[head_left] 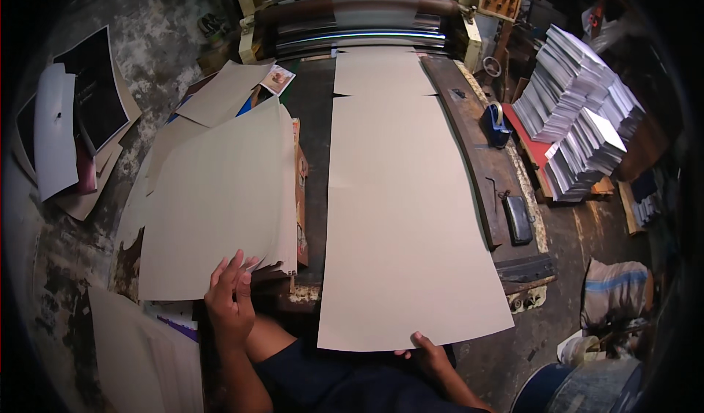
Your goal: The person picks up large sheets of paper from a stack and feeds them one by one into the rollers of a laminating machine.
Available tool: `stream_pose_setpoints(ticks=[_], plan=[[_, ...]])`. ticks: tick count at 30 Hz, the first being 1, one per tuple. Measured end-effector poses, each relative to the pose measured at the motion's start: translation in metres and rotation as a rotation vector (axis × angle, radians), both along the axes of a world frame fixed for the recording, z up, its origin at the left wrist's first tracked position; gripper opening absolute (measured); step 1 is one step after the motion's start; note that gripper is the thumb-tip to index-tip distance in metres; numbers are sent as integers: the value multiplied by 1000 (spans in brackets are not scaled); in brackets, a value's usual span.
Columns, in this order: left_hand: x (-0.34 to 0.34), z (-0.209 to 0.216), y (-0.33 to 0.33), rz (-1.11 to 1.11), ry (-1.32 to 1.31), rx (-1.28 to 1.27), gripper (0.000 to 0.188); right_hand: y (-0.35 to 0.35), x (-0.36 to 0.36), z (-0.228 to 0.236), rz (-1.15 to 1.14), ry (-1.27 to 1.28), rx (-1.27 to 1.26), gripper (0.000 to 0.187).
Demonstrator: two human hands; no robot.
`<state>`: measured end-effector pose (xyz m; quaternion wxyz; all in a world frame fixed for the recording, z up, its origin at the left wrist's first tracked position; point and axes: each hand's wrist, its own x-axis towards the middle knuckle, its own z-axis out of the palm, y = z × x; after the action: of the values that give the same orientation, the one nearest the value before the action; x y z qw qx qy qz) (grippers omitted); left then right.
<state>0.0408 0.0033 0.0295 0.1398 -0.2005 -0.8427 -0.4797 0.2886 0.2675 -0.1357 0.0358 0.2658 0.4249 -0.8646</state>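
A long beige cardboard sheet [411, 222] lies down the middle of the table, its near edge overhanging toward me. My right hand [433, 358] grips that near edge, thumb on top and fingers underneath. Beyond it, another cardboard sheet [375, 72] reaches up to the rollers [359, 37] of a machine. On the left, my left hand [231, 295] is raised at the near right corner of a stack of cardboard sheets [213, 207]. Its fingers are loosely apart, close to a slightly lifted sheet edge; nothing shows held in them.
Along the table's right side are a dark metal bar [469, 163], a blue tape dispenser [496, 125] and a black case [518, 220]. Tall paper piles [565, 83] stand at right. Loose sheets [59, 134] lie at far left; a blue drum [572, 391] is at lower right.
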Motion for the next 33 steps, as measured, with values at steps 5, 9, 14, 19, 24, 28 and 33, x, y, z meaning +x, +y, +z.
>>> stream_pose_setpoints(ticks=[5, 9, 14, 19, 24, 28, 33], plan=[[-4, -1, 6, -14, 471, -244, 26, 0, -8, 5, -14, 13, -2, 41], [-4, -5, 5, -11, 505, -242, 28, 6, -28, 4, -91, -23, -60, 38], [-3, -9, -4, -62, 431, -207, 33, 26, -60, -12, -118, 64, -129, 35], [10, -4, 3, 1, 250, -140, 27, 34, -90, -7, -213, -9, -188, 40], [17, -10, 10, 150, 223, -209, 26, 45, -113, -21, -238, 126, -193, 36], [10, -29, -1, 252, -169, 308, 31, 45, -128, -19, -293, 117, -159, 31], [23, -7, 9, 181, -24, 399, 27, 43, -128, -21, -460, 61, -175, 42]])
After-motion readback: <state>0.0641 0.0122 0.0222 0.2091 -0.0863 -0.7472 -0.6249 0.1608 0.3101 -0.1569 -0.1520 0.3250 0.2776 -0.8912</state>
